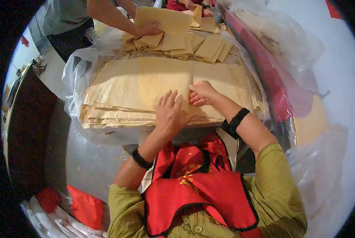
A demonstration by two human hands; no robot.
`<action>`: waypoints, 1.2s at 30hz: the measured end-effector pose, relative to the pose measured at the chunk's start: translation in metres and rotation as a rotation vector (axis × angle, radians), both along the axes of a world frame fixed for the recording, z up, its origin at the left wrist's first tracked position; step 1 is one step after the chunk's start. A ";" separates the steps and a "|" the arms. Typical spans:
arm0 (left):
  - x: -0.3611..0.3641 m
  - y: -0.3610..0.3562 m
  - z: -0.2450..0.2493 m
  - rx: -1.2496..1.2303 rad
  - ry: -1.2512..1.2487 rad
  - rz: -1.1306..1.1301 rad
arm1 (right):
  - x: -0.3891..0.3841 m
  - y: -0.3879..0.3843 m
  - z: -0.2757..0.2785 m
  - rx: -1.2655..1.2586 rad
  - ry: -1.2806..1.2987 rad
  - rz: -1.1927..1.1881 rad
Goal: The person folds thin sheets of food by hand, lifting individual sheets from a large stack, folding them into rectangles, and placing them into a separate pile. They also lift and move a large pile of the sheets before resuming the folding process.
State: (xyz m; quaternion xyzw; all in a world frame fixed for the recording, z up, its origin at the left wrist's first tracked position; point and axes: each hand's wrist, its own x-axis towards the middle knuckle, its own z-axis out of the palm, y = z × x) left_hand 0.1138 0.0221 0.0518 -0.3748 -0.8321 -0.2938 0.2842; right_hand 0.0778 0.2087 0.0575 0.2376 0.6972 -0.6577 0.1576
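A wide stack of thin, pale yellow sheets (118,85), resembling bean curd sheets, lies across the table in front of me. My left hand (170,113) rests flat near the stack's front edge, fingers stretched out on the top sheet. Just to its right, my right hand (202,94) has its fingers curled closed at the edge of a pale yellow sheet (165,77). That edge runs front to back, and another part of the stack shows to its right. The fingertips of my right hand are partly hidden.
Smaller folded pieces (211,47) are piled behind the stack. One co-worker's hand (149,29) touches a large sheet there; another person's hands (197,7) are farther back. Clear plastic (80,71) drapes the table's left side. A red-covered edge (270,79) runs along the right.
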 end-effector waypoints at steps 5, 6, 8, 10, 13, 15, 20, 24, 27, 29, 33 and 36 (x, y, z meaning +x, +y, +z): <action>-0.014 0.014 -0.027 -0.281 -0.153 -0.013 | 0.007 0.007 0.000 -0.043 0.020 -0.024; -0.017 0.014 -0.035 -0.274 -0.083 -0.020 | 0.009 0.007 0.000 -0.061 0.010 -0.003; -0.021 0.014 -0.048 -0.218 -0.028 -0.029 | 0.008 0.009 -0.006 -0.078 0.015 0.002; -0.028 0.018 -0.047 -0.121 -0.053 -0.033 | 0.009 0.010 -0.002 -0.090 0.029 -0.020; -0.037 0.014 -0.037 0.235 -0.250 -0.008 | 0.012 0.008 -0.001 -0.123 0.054 -0.063; -0.050 0.000 -0.008 0.377 -0.750 0.065 | 0.012 0.011 -0.004 -0.171 0.060 -0.037; -0.142 -0.049 -0.053 1.343 -1.427 -0.289 | 0.011 0.009 0.001 -0.106 0.005 -0.087; -0.102 -0.037 -0.009 1.121 -1.173 -0.184 | 0.002 -0.005 0.011 -0.285 0.074 -0.085; -0.073 -0.021 0.011 0.608 -0.723 -0.080 | -0.011 -0.042 0.042 -0.392 0.078 -0.074; -0.052 -0.013 0.013 0.451 -0.381 -0.037 | -0.035 -0.044 0.019 -0.220 0.142 0.024; -0.014 -0.016 0.003 0.239 -0.038 -0.259 | -0.078 -0.040 -0.026 0.368 0.202 -0.007; 0.000 -0.006 -0.009 0.193 -0.138 -0.409 | -0.095 -0.037 -0.028 0.532 0.333 -0.002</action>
